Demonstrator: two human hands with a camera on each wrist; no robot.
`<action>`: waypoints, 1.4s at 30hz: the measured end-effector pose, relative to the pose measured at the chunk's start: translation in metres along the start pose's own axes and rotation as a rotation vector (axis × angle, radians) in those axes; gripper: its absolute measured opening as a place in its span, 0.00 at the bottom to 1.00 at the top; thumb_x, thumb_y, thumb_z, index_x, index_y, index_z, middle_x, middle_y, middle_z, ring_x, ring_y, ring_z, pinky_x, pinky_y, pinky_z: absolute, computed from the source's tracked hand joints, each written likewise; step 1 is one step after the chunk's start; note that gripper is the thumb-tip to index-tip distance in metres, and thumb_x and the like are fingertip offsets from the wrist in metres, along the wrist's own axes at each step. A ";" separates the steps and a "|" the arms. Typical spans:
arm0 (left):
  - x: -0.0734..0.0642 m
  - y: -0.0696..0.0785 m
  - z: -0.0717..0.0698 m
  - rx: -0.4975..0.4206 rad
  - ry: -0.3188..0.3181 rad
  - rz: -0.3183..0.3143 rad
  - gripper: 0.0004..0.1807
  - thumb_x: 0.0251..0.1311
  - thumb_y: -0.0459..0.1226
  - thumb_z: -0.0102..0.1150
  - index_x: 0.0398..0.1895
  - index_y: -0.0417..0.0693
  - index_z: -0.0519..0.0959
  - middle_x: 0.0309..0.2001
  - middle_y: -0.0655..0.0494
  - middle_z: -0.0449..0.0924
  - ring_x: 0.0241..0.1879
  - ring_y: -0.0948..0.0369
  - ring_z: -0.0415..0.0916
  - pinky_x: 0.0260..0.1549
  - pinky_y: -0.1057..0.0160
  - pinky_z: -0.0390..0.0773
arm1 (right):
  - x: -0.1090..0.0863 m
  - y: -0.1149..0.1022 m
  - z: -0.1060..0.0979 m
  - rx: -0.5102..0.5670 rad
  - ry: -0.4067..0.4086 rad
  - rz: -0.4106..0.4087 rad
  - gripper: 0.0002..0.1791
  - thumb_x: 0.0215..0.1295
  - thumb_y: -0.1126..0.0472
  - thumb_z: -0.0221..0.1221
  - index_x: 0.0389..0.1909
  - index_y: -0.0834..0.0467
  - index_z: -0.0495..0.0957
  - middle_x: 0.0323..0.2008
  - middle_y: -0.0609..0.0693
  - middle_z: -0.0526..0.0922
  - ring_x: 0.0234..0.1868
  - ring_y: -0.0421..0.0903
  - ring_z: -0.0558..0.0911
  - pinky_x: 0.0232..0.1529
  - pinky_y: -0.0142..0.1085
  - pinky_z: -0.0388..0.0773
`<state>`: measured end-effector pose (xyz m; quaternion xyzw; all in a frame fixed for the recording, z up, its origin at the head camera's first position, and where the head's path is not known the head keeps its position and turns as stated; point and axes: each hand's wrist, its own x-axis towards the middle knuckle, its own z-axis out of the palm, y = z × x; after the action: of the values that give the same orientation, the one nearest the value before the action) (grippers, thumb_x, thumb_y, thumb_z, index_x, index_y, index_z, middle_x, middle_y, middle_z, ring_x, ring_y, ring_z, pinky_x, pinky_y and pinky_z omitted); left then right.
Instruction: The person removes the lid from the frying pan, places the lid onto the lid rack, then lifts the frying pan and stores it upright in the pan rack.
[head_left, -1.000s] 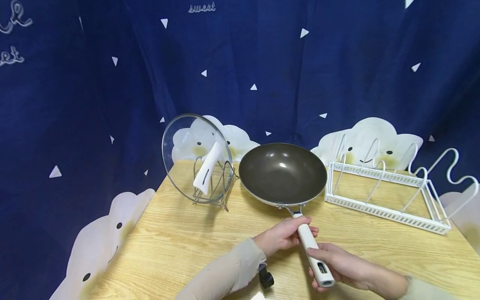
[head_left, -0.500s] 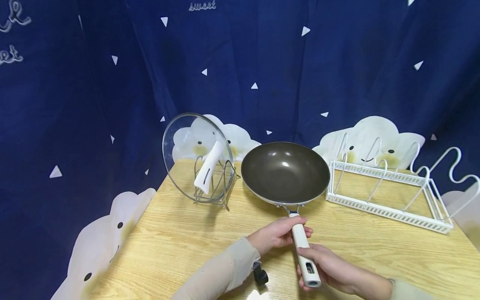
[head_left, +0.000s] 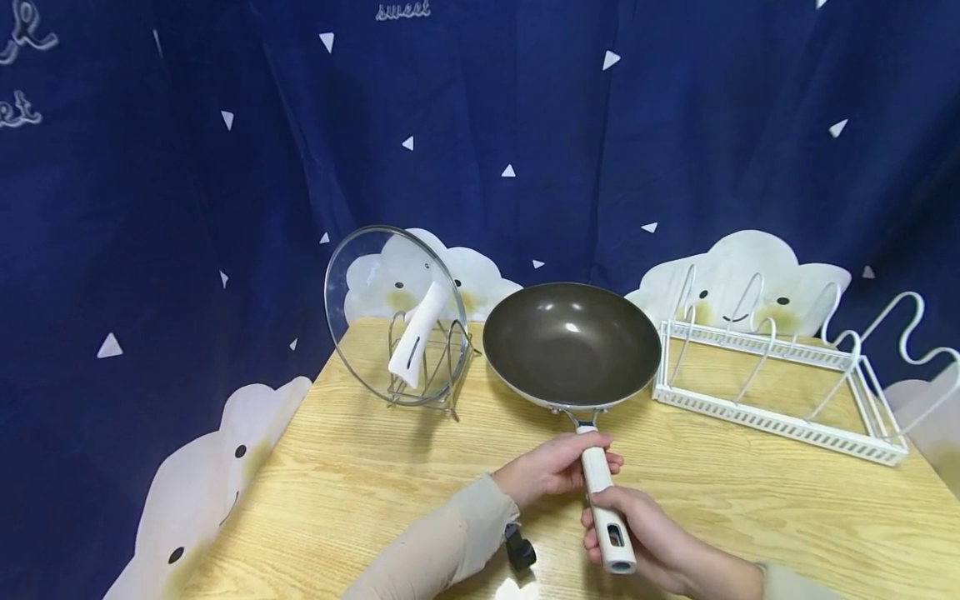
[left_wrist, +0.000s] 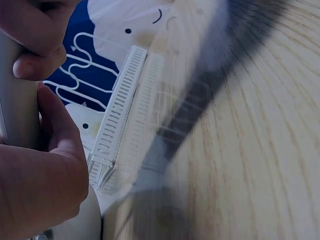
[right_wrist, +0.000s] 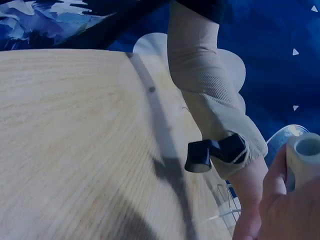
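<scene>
A dark-coated wok point(head_left: 572, 346) with a long white handle point(head_left: 597, 477) is at the middle of the table, its bowl away from the person. Near the bowl, the left hand point(head_left: 551, 468) grips the handle with the thumb on top. Lower down, the right hand point(head_left: 647, 530) holds the handle's end, fingers wrapped underneath. In the left wrist view, both hands are around the pale handle point(left_wrist: 19, 95), above the wood surface. The right wrist view has the handle's hollow end point(right_wrist: 306, 147) at the right edge, beside the right hand point(right_wrist: 290, 215).
A glass lid point(head_left: 360, 333) with a white grip point(head_left: 417, 335) leans upright in a small wire stand point(head_left: 450, 392) on the left. To the right lies a white rack point(head_left: 780, 427) with wavy wire dividers. The wooden table point(head_left: 337, 492) reaches a blue curtain behind.
The handle's end and the right hand have swung left, and the wok's bowl has moved slightly right. Both hands keep their hold; the lid and rack stay in place.
</scene>
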<state>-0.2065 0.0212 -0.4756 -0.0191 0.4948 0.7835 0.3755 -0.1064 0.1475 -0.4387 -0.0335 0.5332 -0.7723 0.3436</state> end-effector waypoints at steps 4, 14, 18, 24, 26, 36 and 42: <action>0.003 0.000 -0.001 -0.037 -0.031 -0.011 0.06 0.64 0.36 0.51 0.34 0.41 0.73 0.28 0.50 0.80 0.26 0.64 0.79 0.40 0.66 0.79 | 0.001 0.000 0.004 -0.025 0.034 -0.005 0.18 0.70 0.57 0.46 0.47 0.67 0.54 0.29 0.48 0.75 0.23 0.38 0.79 0.27 0.31 0.77; 0.010 0.000 0.000 -0.109 -0.021 -0.025 0.10 0.65 0.37 0.48 0.28 0.42 0.73 0.28 0.51 0.78 0.27 0.63 0.78 0.46 0.64 0.77 | 0.005 0.000 0.003 0.021 0.101 0.034 0.15 0.71 0.53 0.47 0.42 0.62 0.58 0.25 0.45 0.74 0.20 0.36 0.78 0.23 0.28 0.76; 0.010 0.001 0.004 -0.127 0.004 -0.021 0.08 0.63 0.34 0.47 0.27 0.42 0.72 0.29 0.49 0.79 0.29 0.61 0.78 0.54 0.59 0.71 | 0.005 -0.001 0.003 0.036 0.108 0.015 0.14 0.72 0.56 0.46 0.44 0.63 0.57 0.27 0.45 0.75 0.22 0.36 0.78 0.26 0.28 0.77; 0.014 -0.001 0.008 -0.150 0.032 0.015 0.06 0.59 0.31 0.49 0.30 0.37 0.75 0.30 0.48 0.80 0.32 0.60 0.80 0.41 0.67 0.78 | 0.004 0.000 0.004 -0.021 0.140 0.002 0.13 0.70 0.55 0.48 0.38 0.62 0.60 0.22 0.42 0.73 0.18 0.33 0.73 0.20 0.25 0.72; 0.016 -0.001 0.008 -0.147 0.041 0.022 0.07 0.58 0.31 0.49 0.33 0.35 0.76 0.30 0.49 0.80 0.32 0.62 0.80 0.39 0.68 0.79 | 0.004 0.000 0.003 -0.038 0.138 -0.002 0.13 0.70 0.54 0.49 0.38 0.61 0.61 0.22 0.42 0.72 0.17 0.33 0.73 0.20 0.25 0.72; 0.018 -0.004 0.009 -0.131 0.019 0.063 0.12 0.65 0.36 0.48 0.22 0.45 0.74 0.22 0.58 0.74 0.24 0.67 0.73 0.30 0.71 0.77 | 0.003 -0.001 -0.001 -0.047 0.083 -0.025 0.10 0.72 0.57 0.48 0.36 0.60 0.64 0.20 0.43 0.72 0.18 0.33 0.72 0.20 0.24 0.71; 0.016 -0.005 0.011 -0.116 0.040 0.078 0.16 0.66 0.36 0.49 0.17 0.48 0.71 0.18 0.61 0.69 0.21 0.67 0.70 0.28 0.71 0.75 | 0.002 0.002 -0.004 -0.066 0.061 -0.049 0.08 0.72 0.60 0.46 0.36 0.60 0.62 0.20 0.43 0.71 0.18 0.33 0.72 0.20 0.25 0.71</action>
<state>-0.2110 0.0408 -0.4805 -0.0370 0.4563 0.8244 0.3330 -0.1088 0.1492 -0.4429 -0.0344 0.5677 -0.7631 0.3069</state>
